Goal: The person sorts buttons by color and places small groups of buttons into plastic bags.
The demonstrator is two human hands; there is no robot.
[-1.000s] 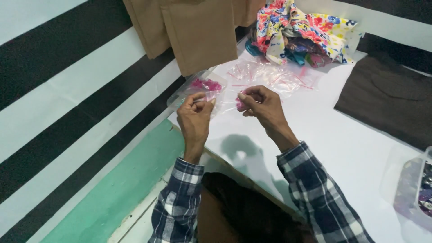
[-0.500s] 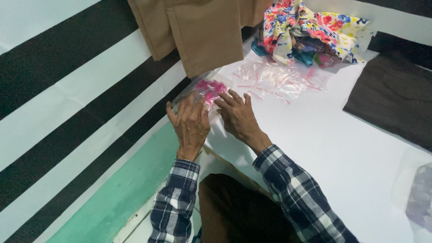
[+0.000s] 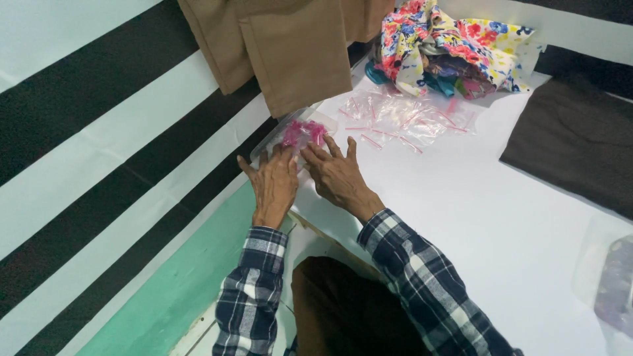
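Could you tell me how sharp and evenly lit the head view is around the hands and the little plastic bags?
Head view: light is soft and even, with only faint shadow under the left hand and right hand; the pile of clear bags glints slightly; the pink items look smeared and soft; the white table is bright, nearly washed out.

A white worktop (image 3: 475, 217) fills the right side, evenly lit. To its left run broad black and white stripes (image 3: 99, 145), with a mint-green band (image 3: 178, 290) beside the worktop's edge. Tan cloth (image 3: 297, 53) hangs over the far edge, floral fabric (image 3: 455, 46) is heaped beyond, and dark brown cloth (image 3: 573, 145) lies at right.
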